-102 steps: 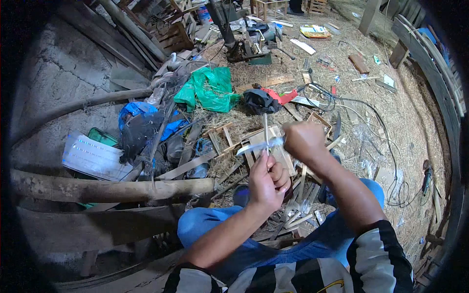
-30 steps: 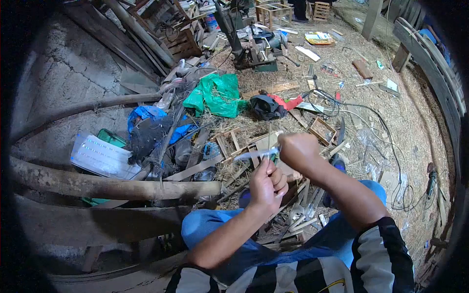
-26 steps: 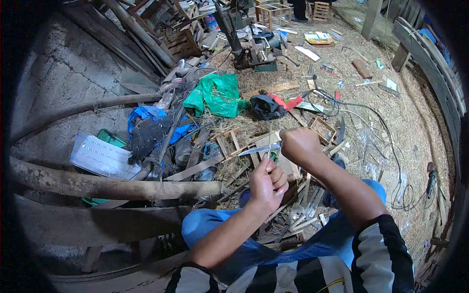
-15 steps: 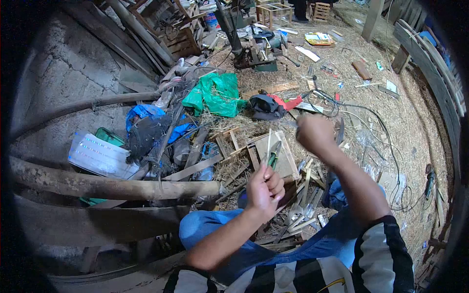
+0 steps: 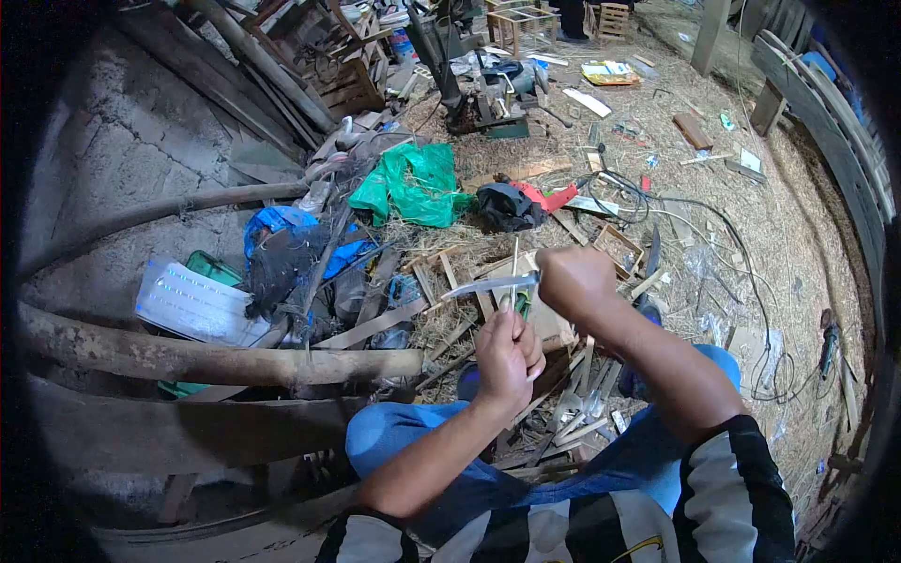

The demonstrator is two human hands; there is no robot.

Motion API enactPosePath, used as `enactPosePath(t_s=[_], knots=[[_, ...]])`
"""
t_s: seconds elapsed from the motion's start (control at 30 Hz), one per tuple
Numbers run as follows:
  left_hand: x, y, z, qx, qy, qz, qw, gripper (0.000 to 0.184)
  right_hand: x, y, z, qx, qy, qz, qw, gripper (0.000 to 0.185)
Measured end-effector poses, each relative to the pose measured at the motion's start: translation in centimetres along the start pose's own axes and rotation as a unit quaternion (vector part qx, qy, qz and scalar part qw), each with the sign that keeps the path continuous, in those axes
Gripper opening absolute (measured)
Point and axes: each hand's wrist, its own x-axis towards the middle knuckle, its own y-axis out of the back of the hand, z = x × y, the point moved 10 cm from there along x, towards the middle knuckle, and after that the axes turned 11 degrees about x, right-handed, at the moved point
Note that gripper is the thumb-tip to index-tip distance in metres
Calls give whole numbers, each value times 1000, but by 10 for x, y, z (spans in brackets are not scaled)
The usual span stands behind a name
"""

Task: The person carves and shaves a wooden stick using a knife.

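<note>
My left hand (image 5: 507, 355) is closed round a thin pale wooden stick (image 5: 515, 255), which points up and away from me. In my right hand (image 5: 577, 280) is a knife, its handle hidden in the fist. The curved knife blade (image 5: 483, 285) reaches left across the stick, just above my left fingers; I cannot tell whether it touches the wood. Behind my left hand a green object (image 5: 523, 305) shows in part, lying over a pale board (image 5: 554, 317).
Wood scraps (image 5: 572, 433) lie between my knees. Ahead are a green plastic bag (image 5: 413, 183), a black bag (image 5: 509, 206) and a small wooden frame (image 5: 619, 250). A thick bamboo pole (image 5: 216, 361) runs along my left. Black cable (image 5: 737, 244) loops over the straw-strewn ground at right.
My right hand has moved left and down, bringing the knife blade across the stick. My left hand stays nearly in place. The small wooden frame, covered before, now shows beyond my right hand.
</note>
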Motion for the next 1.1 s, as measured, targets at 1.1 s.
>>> enactPosePath(t_s=[1.1], knots=[[7,11,3,152,-59,28,986,35,-17,-1,-19,13,49,-17,999,12]])
